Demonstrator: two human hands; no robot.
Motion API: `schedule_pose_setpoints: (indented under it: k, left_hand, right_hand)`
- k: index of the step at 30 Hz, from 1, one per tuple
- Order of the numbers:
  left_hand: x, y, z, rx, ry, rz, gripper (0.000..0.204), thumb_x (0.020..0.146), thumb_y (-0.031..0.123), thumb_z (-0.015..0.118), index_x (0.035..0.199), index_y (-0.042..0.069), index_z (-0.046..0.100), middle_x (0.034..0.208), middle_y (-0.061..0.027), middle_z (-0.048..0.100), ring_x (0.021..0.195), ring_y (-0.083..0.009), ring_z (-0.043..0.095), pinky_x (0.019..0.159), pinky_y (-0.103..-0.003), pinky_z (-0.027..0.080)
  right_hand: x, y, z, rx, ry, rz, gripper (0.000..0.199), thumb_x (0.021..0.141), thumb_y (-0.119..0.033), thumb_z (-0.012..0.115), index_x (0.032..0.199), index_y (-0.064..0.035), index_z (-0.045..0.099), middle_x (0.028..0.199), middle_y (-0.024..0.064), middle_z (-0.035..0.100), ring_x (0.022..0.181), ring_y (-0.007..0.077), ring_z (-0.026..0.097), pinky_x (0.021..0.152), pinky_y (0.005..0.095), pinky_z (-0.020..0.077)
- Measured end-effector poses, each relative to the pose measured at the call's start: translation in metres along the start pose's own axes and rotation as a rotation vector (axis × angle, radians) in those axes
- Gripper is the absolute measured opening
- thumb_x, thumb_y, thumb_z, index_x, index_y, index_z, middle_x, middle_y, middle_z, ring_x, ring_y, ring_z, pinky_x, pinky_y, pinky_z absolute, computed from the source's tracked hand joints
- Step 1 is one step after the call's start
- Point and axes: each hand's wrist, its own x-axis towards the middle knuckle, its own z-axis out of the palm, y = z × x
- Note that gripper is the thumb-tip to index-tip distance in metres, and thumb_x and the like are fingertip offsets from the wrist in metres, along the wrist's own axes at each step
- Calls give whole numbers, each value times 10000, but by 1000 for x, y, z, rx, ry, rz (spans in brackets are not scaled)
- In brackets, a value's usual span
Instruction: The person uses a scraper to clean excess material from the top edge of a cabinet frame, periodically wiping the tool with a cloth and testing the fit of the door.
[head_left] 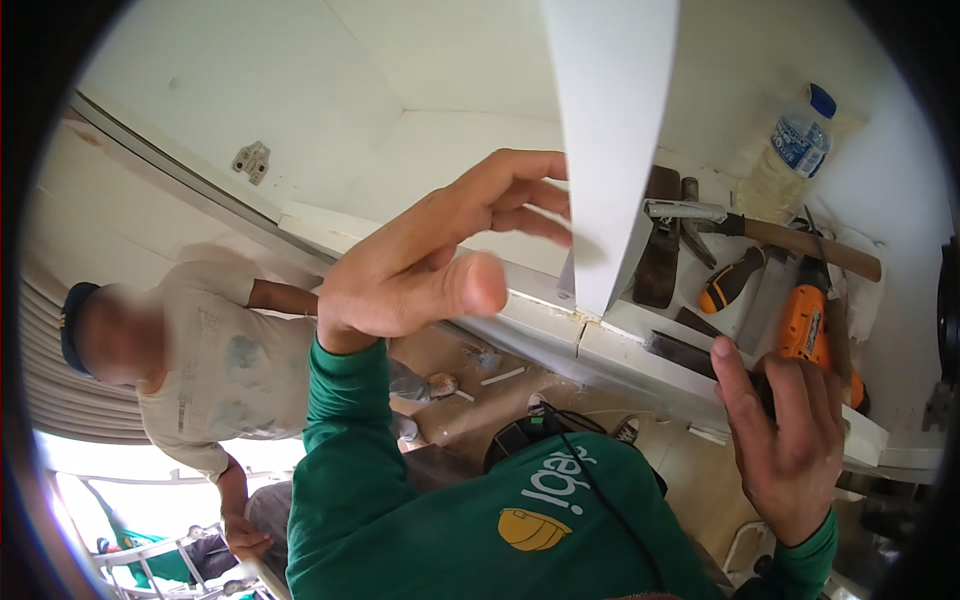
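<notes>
My left hand (430,250) is raised at the centre with its fingers apart. Its fingertips reach the left side of an upright white board (612,130); whether they press on it I cannot tell. At the lower right, my right hand (785,430) is closed around a chisel (682,353), index finger laid along the flat metal blade. Most of the handle is hidden in my palm. The blade points left, over the white cabinet ledge (625,350), close to the foot of the board. Some crumbly residue sits at that foot, beside a joint in the ledge.
Right of the board lie a hammer (800,243), an orange-black screwdriver (733,280), an orange power tool (803,322) and a plastic bottle (790,160). A hinge (251,162) is fixed on the left panel. Another person (235,350) stands at the left.
</notes>
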Motion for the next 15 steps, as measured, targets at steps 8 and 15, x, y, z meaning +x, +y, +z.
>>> schedule_pose_setpoints:
  k: [8, 15]
  left_hand:
    - [-7, -40, 0, -186, -92, 95, 1364, 773, 875, 788, 1691, -20, 324, 1529, -292, 551, 1312, -415, 661, 1105, -518, 554]
    - [-16, -43, -1, -243, -85, 56, 1424, 708, 879, 831, 1707, 11, 306, 1491, -296, 593, 1362, -454, 642, 1135, -550, 539]
  right_hand:
    - [2, -17, -6, -87, -3, 49, 643, 884, -57, 708, 1525, -111, 691, 1062, 96, 591, 871, 264, 606, 767, 439, 494]
    - [5, -25, -10, -88, -48, 69, 648, 895, -60, 700, 1539, -124, 678, 1051, 83, 582, 876, 265, 602, 805, 452, 500]
